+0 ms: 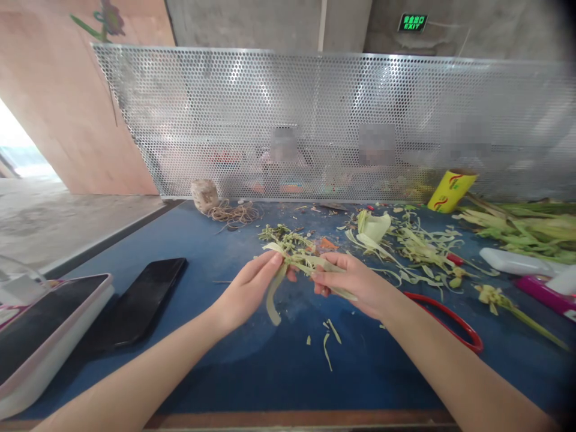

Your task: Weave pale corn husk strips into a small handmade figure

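Green and pale-yellow strips are making up the leaf bundle [300,259], which is hanging just above the blue surface [252,372], held between both hands near the middle of the view. The left grip [249,288] is pinching the bundle's left end between thumb and fingertips, and one longer strip [272,300] is drooping down from that pinch, curling beside the palm. The right grip [355,282] is clenching the bundle's other end, fingers folded over it and the thumb side turned toward the left grip, so the bundle is bridging the short gap between the two. The leafy tips are sticking out beyond the fingers, away from the person.

Small cut bits [330,336] are lying on the surface just below the hands. A red loop [450,321] is resting beside the right forearm, partly under it. A heap of leaf scraps [418,246] is spreading out behind the right grip, with a yellow roll [451,191] leaning at the foot of the perforated metal screen [315,108]. To the left, well apart from the left grip, a black phone [139,303] is lying flat next to a white-edged tray [58,336], and a coil of twine [234,213] is sitting by the screen.
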`<state>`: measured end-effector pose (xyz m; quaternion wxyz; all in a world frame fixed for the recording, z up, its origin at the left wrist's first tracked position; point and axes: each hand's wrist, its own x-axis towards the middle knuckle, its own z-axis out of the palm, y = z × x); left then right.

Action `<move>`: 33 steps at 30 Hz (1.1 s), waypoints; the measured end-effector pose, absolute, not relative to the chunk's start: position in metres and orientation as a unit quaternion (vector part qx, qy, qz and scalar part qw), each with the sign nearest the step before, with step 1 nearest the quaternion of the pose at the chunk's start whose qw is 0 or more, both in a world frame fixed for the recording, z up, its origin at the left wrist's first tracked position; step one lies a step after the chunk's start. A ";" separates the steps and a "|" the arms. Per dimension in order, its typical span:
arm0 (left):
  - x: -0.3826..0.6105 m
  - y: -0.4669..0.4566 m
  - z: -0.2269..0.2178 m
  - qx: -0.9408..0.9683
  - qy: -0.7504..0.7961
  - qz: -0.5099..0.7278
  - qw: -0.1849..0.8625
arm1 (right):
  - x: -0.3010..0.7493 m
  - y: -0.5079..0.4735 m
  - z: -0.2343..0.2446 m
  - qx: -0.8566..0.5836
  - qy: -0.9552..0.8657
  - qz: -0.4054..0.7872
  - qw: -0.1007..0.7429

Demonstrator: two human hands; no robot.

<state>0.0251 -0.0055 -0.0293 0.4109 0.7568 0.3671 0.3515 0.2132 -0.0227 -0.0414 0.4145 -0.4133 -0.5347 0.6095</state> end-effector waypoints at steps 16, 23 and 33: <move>0.028 -0.005 -0.027 0.757 0.413 0.331 0.383 | 0.215 -0.025 -0.037 -0.442 -0.644 0.519 0.349; 0.026 -0.003 -0.029 0.757 0.380 0.331 0.416 | 0.210 -0.025 -0.040 -0.406 -0.640 0.569 0.319; 0.030 -0.006 -0.031 0.815 0.359 0.331 0.313 | 0.183 -0.021 -0.058 -0.383 -0.553 0.588 0.449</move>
